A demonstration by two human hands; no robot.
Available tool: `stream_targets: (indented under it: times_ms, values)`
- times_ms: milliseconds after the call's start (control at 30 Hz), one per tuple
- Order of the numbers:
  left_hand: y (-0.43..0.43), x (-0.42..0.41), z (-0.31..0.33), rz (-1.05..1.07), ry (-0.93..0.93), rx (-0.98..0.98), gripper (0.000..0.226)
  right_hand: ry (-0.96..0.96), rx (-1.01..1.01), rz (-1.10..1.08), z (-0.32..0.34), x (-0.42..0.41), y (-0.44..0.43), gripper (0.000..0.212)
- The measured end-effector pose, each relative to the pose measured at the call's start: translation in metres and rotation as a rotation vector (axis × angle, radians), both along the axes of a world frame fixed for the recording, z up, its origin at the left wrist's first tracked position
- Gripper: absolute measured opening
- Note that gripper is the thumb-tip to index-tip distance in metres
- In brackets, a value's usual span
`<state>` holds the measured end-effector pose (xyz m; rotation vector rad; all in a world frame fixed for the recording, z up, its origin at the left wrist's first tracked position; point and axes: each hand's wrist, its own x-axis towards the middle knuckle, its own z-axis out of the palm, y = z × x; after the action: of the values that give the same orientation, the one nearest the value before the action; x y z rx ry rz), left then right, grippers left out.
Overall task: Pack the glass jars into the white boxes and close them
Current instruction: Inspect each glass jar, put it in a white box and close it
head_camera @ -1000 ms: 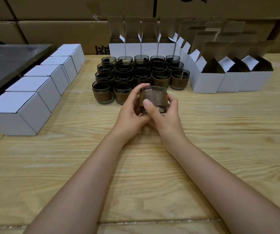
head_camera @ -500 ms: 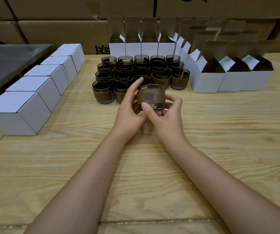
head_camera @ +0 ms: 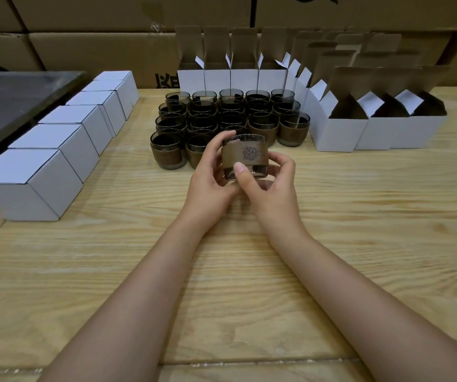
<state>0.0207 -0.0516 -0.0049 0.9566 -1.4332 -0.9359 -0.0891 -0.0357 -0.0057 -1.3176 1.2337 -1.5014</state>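
Both hands hold one glass jar (head_camera: 245,157) with a brown sleeve and a round emblem, just above the wooden table (head_camera: 359,216). My left hand (head_camera: 210,183) curls around its left side, thumb near the rim. My right hand (head_camera: 270,186) grips its right side, thumb across the lower front. Behind it stands a block of several matching jars (head_camera: 221,119). Open white boxes (head_camera: 337,133) with raised flaps stand at the right and along the back (head_camera: 216,78). A row of closed white boxes (head_camera: 56,150) runs along the left.
Large brown cartons (head_camera: 83,51) are stacked like a wall behind the table. A dark metal surface (head_camera: 9,103) lies at the far left beyond the closed boxes. Bare wood lies in front of the hands and to their right.
The jar has been lifted slightly and turned in both hands, so the emblem on its sleeve now faces me. The arms have barely moved.
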Motion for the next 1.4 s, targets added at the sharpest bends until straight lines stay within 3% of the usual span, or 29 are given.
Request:
stream_targets:
  times_ms: [100, 233, 400, 667, 867, 1033, 1233, 1400]
  values:
    - [-0.001, -0.0007, -0.0002, -0.006, 0.01, 0.0, 0.074, 0.063, -0.004, -0.068, 0.0036, 0.0012, 0.0038, 0.077]
    - [-0.0017, -0.0018, -0.0008, -0.014, 0.032, -0.004, 0.073, 0.146, 0.012, -0.086, 0.0062, 0.0035, 0.0058, 0.082]
    - [-0.004, -0.0023, -0.0031, 0.001, 0.007, -0.016, 0.079, 0.135, 0.004, -0.078, 0.0047, 0.0019, 0.0043, 0.068]
    - [-0.0008, -0.0001, -0.0026, -0.004, -0.015, 0.002, 0.096, -0.06, 0.014, -0.038, 0.0039, -0.0012, 0.0011, 0.041]
    - [-0.0014, -0.001, -0.0007, -0.01, -0.001, -0.017, 0.073, -0.121, 0.082, 0.028, 0.0023, -0.0008, 0.0007, 0.028]
    - [-0.0017, -0.0015, -0.0005, -0.014, 0.001, -0.026, 0.067, -0.065, 0.103, 0.004, 0.0021, -0.0018, 0.0006, 0.04]
    - [-0.001, -0.0021, -0.0011, 0.007, 0.019, -0.014, 0.072, 0.046, 0.024, -0.078, 0.0039, 0.0003, 0.0046, 0.075]
    - [-0.0023, -0.0034, -0.0023, 0.017, -0.004, -0.017, 0.074, 0.101, -0.019, -0.053, 0.0036, -0.0007, 0.0043, 0.069]
